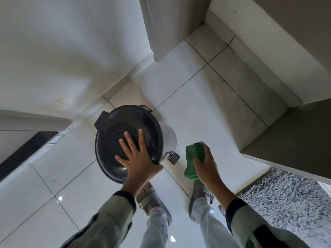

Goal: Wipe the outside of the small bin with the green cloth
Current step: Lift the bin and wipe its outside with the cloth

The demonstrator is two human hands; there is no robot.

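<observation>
The small bin (169,138) stands on the white tiled floor near a wall corner. It has a round black lid and a shiny steel body, with a foot pedal (173,157) at its base. My left hand (136,156) rests flat on the lid, fingers spread, holding nothing. My right hand (206,167) is just right of the bin, closed on the folded green cloth (194,158). The cloth hangs a short way off the bin's steel side without touching it.
A grey shaggy rug (286,199) lies at the right. A wall or cabinet block (290,140) juts in above it, and a step (250,72) runs along the far right. A dark doorway strip (26,149) is at the left. My sandalled feet (148,197) stand behind the bin.
</observation>
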